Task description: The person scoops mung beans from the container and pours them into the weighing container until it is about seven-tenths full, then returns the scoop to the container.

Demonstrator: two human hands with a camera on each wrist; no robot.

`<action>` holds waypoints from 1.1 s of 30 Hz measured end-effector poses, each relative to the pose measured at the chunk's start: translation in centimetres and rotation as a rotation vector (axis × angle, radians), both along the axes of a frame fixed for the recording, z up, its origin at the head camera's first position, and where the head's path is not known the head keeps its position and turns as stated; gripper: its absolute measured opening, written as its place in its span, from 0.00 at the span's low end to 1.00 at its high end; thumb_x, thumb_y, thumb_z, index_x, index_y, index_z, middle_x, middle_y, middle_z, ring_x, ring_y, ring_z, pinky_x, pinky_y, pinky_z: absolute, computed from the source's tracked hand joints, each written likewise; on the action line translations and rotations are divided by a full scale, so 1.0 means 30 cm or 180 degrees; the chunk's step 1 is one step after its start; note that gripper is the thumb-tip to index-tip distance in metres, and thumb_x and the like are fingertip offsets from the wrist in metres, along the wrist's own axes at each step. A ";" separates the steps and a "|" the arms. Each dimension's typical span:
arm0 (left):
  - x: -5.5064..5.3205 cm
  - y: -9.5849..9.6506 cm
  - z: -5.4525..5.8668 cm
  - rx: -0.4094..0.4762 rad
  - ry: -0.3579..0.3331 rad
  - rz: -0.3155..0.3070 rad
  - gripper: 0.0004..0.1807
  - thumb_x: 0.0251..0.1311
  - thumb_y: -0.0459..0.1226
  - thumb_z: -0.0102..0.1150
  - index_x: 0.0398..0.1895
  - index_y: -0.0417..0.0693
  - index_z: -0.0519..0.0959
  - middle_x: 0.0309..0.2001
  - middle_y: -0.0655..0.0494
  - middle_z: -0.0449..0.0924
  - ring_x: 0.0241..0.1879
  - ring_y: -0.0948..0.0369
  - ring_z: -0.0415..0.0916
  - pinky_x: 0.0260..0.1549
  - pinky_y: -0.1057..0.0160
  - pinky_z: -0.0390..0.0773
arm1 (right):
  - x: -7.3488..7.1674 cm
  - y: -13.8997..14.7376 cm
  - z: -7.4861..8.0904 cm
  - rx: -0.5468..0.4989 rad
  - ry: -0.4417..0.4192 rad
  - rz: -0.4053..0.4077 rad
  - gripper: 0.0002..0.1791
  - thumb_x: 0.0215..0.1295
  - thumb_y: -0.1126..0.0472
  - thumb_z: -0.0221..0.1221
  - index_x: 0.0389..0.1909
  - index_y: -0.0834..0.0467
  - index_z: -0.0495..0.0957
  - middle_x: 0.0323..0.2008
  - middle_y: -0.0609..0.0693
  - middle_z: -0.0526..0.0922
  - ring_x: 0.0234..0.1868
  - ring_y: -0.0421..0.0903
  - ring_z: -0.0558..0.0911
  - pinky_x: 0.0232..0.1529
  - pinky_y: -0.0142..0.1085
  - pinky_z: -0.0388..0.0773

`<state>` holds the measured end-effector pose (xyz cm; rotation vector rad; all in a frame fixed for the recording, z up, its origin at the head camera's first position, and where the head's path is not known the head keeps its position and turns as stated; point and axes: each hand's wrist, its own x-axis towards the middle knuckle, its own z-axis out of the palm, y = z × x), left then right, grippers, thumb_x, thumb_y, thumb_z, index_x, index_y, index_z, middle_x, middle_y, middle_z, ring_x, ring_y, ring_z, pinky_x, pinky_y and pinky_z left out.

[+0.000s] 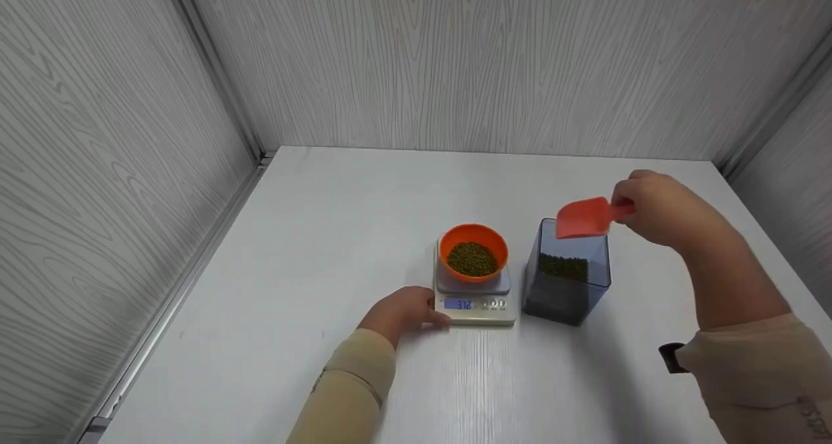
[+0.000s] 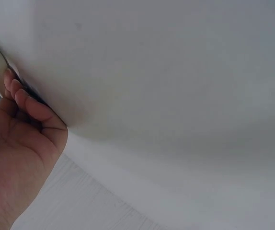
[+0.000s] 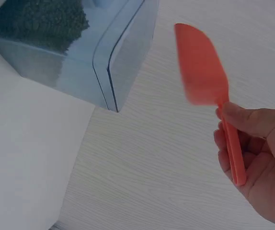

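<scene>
Left hand [image 1: 409, 306]: fingers bent at the left side of the kitchen scale [image 1: 481, 317], thumb along its front edge near the corner; grips the scale there. Display [image 1: 459, 304], just right of these fingers, is lit; digits look like 372, decimal point not legible. Orange bowl [image 1: 473, 231] sits upright on the weighing plate, beyond and to the right of the left fingers; holds greenish-brown granules [image 1: 472, 259].

Right hand [image 1: 660, 207]: fingers curled round the handle of the red scoop [image 1: 582, 218], thumb pressing on it near the blade. Blade extends left of the fingers, raised above the table [image 1: 312, 236]. Transparent container [image 1: 569, 304] stands lower, left of and nearer the body than the right fingers, just beside the scale; similar dark granules [image 1: 563, 268] inside.
</scene>
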<state>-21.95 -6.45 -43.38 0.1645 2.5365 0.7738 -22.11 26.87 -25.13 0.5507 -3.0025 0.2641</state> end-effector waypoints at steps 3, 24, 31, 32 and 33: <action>-0.009 0.017 -0.006 -0.0027 0.0024 -0.0024 0.20 0.44 0.52 0.67 0.37 0.53 0.77 0.37 0.60 0.76 0.40 0.58 0.70 0.51 0.53 0.67 | -0.002 0.012 -0.011 0.0323 -0.0203 -0.0096 0.08 0.48 0.78 0.57 0.31 0.68 0.78 0.28 0.57 0.72 0.28 0.51 0.72 0.28 0.43 0.74; -0.030 0.057 -0.028 0.0107 -0.0103 0.0011 0.21 0.43 0.53 0.68 0.39 0.56 0.78 0.43 0.62 0.77 0.45 0.59 0.70 0.54 0.52 0.64 | -0.016 -0.105 -0.172 0.1491 -0.0870 0.0000 0.10 0.48 0.75 0.60 0.34 0.67 0.77 0.29 0.59 0.77 0.29 0.50 0.72 0.37 0.47 0.76; -0.031 0.056 -0.024 0.0007 0.0014 -0.0110 0.20 0.43 0.53 0.68 0.36 0.54 0.77 0.37 0.61 0.76 0.40 0.59 0.69 0.51 0.55 0.67 | -0.031 -0.078 -0.231 0.1280 -0.0824 0.0090 0.06 0.51 0.75 0.57 0.31 0.66 0.78 0.27 0.56 0.77 0.28 0.49 0.73 0.38 0.47 0.75; -0.031 0.056 -0.024 0.0015 -0.0001 -0.0099 0.20 0.43 0.53 0.68 0.36 0.54 0.77 0.38 0.61 0.76 0.40 0.59 0.69 0.51 0.54 0.67 | -0.033 -0.070 -0.239 0.1216 -0.0840 0.0083 0.06 0.52 0.74 0.56 0.31 0.66 0.78 0.27 0.56 0.77 0.28 0.49 0.73 0.38 0.47 0.75; -0.031 0.056 -0.025 0.0021 -0.0018 -0.0086 0.20 0.43 0.53 0.68 0.36 0.54 0.77 0.38 0.61 0.76 0.40 0.59 0.70 0.51 0.54 0.67 | -0.036 -0.063 -0.245 0.1148 -0.0868 0.0070 0.06 0.53 0.74 0.55 0.31 0.65 0.78 0.26 0.55 0.77 0.28 0.49 0.72 0.38 0.47 0.75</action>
